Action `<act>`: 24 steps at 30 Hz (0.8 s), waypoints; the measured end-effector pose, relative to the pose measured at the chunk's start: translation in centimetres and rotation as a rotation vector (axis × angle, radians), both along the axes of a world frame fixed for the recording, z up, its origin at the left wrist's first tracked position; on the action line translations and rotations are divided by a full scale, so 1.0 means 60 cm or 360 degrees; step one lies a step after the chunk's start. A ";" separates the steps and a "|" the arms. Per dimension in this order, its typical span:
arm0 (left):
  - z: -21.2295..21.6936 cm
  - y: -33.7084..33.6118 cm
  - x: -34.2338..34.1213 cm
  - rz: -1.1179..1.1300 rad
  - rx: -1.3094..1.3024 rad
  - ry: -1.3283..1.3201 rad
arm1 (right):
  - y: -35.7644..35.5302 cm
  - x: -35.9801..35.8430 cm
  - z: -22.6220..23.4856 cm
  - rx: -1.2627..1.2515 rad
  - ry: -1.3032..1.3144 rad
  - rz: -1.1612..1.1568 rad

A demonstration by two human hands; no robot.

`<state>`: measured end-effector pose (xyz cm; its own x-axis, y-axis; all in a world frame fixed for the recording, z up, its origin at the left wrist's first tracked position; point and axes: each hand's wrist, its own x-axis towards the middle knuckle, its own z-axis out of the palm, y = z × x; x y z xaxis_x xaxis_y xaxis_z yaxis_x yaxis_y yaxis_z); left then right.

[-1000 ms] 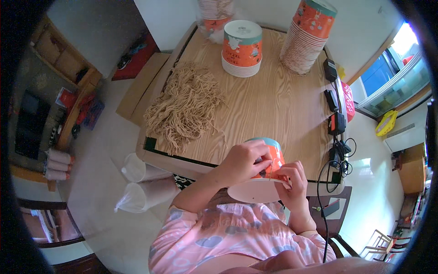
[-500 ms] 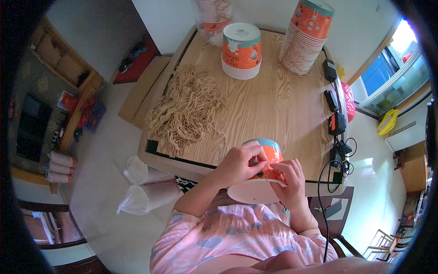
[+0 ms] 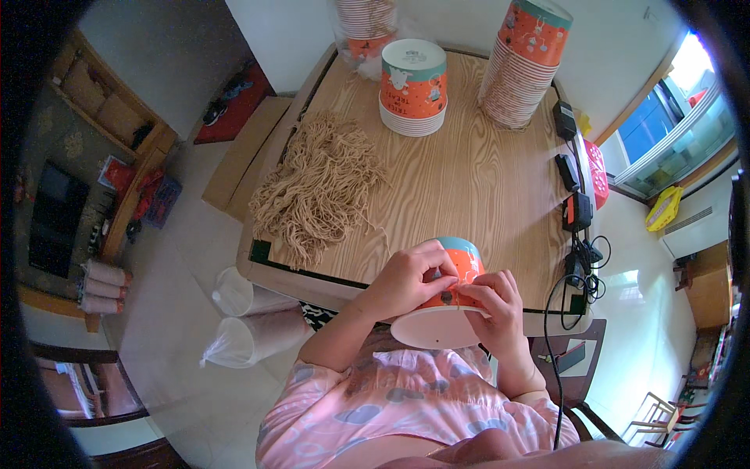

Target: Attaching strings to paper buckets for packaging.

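Nearest, at the near edge of the table (image 3: 484,180), one orange paper cup (image 3: 451,301) with a teal band lies tipped on its side between two hands. Its long axis runs near to far: the wide white mouth faces the person and the teal bottom points away across the table. The left hand (image 3: 406,280) curls over the cup's upper left side, fingers pressed against the wall. The right hand (image 3: 500,309) pinches something small and thin against the cup's side; what it is cannot be told.

Farther out on the left lies one loose heap of tan strings (image 3: 320,186). Beyond it stand three stacks of matching cups: a short stack (image 3: 413,87) mid-table, a tall stack (image 3: 525,62) at the right, and a bagged stack (image 3: 366,27) at the far edge.
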<state>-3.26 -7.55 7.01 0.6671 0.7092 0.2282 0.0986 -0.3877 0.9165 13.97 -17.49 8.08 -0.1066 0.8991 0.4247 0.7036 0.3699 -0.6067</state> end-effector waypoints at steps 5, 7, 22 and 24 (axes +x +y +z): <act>-0.001 0.001 0.001 -0.0005 0.0040 0.0008 | 0.002 -0.001 -0.001 -0.0008 0.0034 -0.0017; 0.000 0.002 0.001 -0.0008 0.0057 -0.0004 | 0.003 0.000 -0.002 0.0003 0.0046 -0.0017; -0.007 0.004 0.001 0.0300 0.0051 -0.0091 | 0.005 0.003 0.002 0.0099 0.0008 0.0024; 0.000 0.007 -0.004 0.0203 0.0014 -0.0005 | 0.007 0.005 0.004 0.0126 -0.0003 0.0024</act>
<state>-3.47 -7.14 7.03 0.5710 0.7861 0.2368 0.1447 -0.3803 0.9135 14.25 -17.06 8.33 -0.1208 0.8608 0.4944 0.6987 0.4275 -0.5736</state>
